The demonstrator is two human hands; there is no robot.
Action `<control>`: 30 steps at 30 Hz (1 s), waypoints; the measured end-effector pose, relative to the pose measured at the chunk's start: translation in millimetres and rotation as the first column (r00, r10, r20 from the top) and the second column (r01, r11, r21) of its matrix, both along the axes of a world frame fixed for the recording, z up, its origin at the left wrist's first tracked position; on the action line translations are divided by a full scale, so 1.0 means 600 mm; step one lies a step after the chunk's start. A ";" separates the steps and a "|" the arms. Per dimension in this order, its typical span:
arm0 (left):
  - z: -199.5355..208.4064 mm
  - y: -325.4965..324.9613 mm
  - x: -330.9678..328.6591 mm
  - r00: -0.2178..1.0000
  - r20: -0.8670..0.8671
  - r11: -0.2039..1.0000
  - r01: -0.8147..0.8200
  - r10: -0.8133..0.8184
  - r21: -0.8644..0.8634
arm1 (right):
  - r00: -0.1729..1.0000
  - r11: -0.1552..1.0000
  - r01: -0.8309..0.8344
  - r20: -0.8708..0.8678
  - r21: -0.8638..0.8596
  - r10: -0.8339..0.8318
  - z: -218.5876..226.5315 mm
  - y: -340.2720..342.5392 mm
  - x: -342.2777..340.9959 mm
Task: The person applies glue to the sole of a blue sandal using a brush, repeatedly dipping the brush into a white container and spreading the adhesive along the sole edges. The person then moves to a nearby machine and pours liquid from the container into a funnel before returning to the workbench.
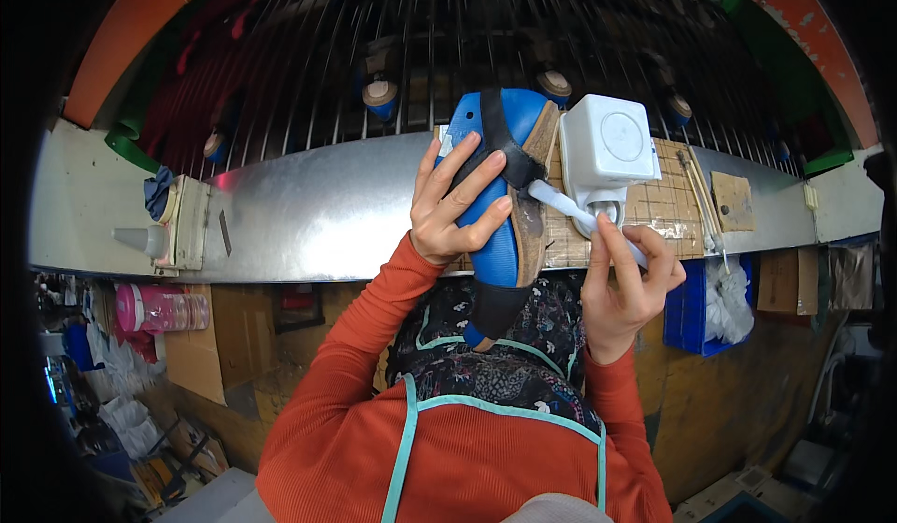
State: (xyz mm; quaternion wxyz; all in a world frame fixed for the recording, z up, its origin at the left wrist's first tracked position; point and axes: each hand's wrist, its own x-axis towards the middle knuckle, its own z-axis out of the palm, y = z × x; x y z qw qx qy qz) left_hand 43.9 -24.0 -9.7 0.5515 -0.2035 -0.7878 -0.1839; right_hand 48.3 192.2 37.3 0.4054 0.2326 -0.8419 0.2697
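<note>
My left hand (pixel 458 200) is wrapped round a blue shoe last (pixel 495 224), its fingers spread over the blue side and a black strap. Black straps (pixel 500 135) cross the last, and a brown sole-side surface (pixel 530 233) faces right. My right hand (pixel 626 285) pinches a slim white brush-like stick (pixel 565 203) between thumb and fingers. Its thick pale tip touches the brown underside beside the black strap. Just beyond the right hand, a white plastic bottle (pixel 609 140) stands upended in a white dispenser cup (pixel 605 207).
Behind the metal bench (pixel 308 210) runs a rack of metal rods carrying several blue lasts (pixel 380 96). Thin brushes (pixel 705 200) lie on the gridded board (pixel 659 210) at right. A blue bin (pixel 690 308) hangs below the edge; a pink bottle (pixel 163 308) is at left.
</note>
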 end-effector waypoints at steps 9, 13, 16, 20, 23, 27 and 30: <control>0.009 -0.001 0.003 0.999 0.016 0.998 0.050 -0.051 0.031 | 0.972 0.979 -0.190 0.129 -0.072 0.199 0.021 0.021 -0.017; 0.014 0.001 0.002 0.997 0.011 0.997 0.077 -0.078 0.012 | 0.979 0.982 -0.183 0.087 -0.043 0.187 0.030 0.025 -0.019; 0.018 0.000 0.001 0.995 0.006 0.995 0.098 -0.098 0.010 | 0.914 0.955 -0.285 0.277 -0.083 0.296 0.043 0.042 -0.026; 0.022 -0.001 0.001 0.988 0.014 0.988 0.152 -0.152 0.018 | 0.876 0.918 -0.325 0.293 -0.228 0.383 0.047 0.052 -0.036; 0.024 0.003 0.001 0.983 0.020 0.983 0.182 -0.183 0.033 | 0.948 0.955 -0.286 0.118 -0.079 0.294 0.044 0.053 -0.038; 0.026 0.006 0.003 0.979 0.039 0.979 0.201 -0.202 0.039 | 0.921 0.937 -0.326 0.184 -0.125 0.345 0.046 0.056 -0.038; 0.028 0.008 0.003 0.976 0.047 0.977 0.212 -0.214 0.032 | 0.941 0.944 -0.310 0.104 -0.114 0.321 0.048 0.055 -0.039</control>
